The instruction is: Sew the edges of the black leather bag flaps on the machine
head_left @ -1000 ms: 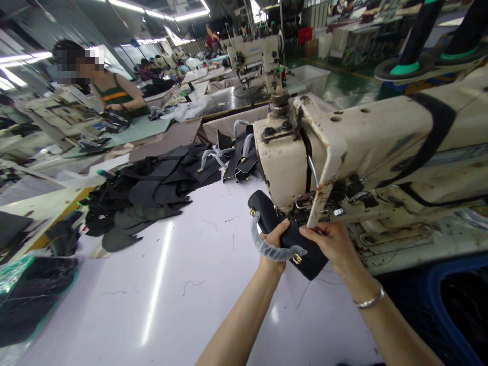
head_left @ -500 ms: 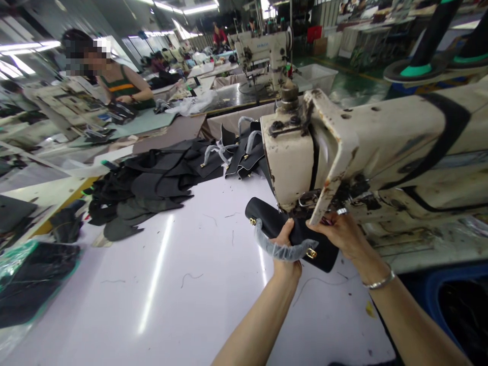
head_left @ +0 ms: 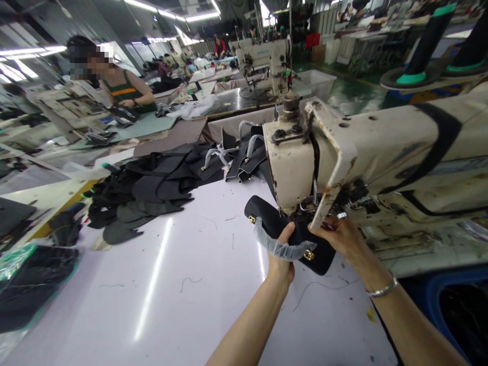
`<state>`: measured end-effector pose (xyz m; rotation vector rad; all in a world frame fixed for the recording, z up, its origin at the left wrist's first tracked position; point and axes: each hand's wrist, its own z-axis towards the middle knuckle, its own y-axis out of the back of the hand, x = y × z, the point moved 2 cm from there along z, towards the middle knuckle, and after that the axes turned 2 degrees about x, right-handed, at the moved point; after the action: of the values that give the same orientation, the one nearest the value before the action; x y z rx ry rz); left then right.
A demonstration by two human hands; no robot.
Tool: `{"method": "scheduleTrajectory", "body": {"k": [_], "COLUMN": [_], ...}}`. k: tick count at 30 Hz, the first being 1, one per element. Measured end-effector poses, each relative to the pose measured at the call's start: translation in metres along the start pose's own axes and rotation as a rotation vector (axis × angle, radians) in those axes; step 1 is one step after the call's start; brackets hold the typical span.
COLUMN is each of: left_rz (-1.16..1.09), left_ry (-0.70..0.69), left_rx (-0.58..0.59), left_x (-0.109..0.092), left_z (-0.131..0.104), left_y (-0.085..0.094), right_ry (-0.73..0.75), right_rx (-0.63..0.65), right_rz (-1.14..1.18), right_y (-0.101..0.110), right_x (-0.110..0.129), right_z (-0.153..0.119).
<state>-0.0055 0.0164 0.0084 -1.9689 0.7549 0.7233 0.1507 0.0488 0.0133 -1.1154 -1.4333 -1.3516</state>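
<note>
A black bag panel [head_left: 318,250], curled into a half roll, lies under the head of a sewing machine [head_left: 292,168]. Its carrying handle [head_left: 284,250] is wrapped in clear plastic film and fixed with gold-coloured rings. My left hand [head_left: 281,256] reaches under this handle and grips the panel's near side, thumb on top. At the panel's far right edge, beside the machine's bent metal guard, my right hand [head_left: 339,236] is closed, its thumb against the panel. Something small and dark red shows between its fingers, too hidden to name. The needle area is mostly hidden.
Dark cut pieces [head_left: 152,178] are heaped on the white table [head_left: 198,315]. Behind the machine head lie more panels with wrapped handles [head_left: 253,147]. A plastic-wrapped bundle [head_left: 34,284] is at the left, a blue bin [head_left: 427,295] at the right. A co-worker [head_left: 125,91] sits across.
The panel's right end has shifted slightly left and toward me, both hands staying on it. A thin metal lever now shows in the slot of the machine head.
</note>
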Motion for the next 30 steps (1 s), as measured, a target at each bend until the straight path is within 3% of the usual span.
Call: {"method": "scheduleTrajectory", "body": {"k": [7,11,24,30], "left_rz": [-0.029,-0.012,0.114,0.257], "left_ry": [-0.048,-0.035,0.026,0.087], "left_rx": [-0.015,-0.007,0.141,0.315], "left_x": [0.002,0.000,-0.032,-0.048], "left_z": [0.003,0.005,0.029,0.042], "left_y": [0.001,0.001,0.006,0.006], "right_ry": [-0.112,-0.130,-0.097,-0.162], "right_rx": [0.008,0.013,0.005,0.033], "right_rz": [0.196,0.195,0.181,0.162], "right_y": [-0.001,-0.003,-0.022,-0.032], "right_x": [-0.002,-0.007,-0.010,-0.005], "right_z": [-0.013,-0.014,-0.027,-0.038]}}
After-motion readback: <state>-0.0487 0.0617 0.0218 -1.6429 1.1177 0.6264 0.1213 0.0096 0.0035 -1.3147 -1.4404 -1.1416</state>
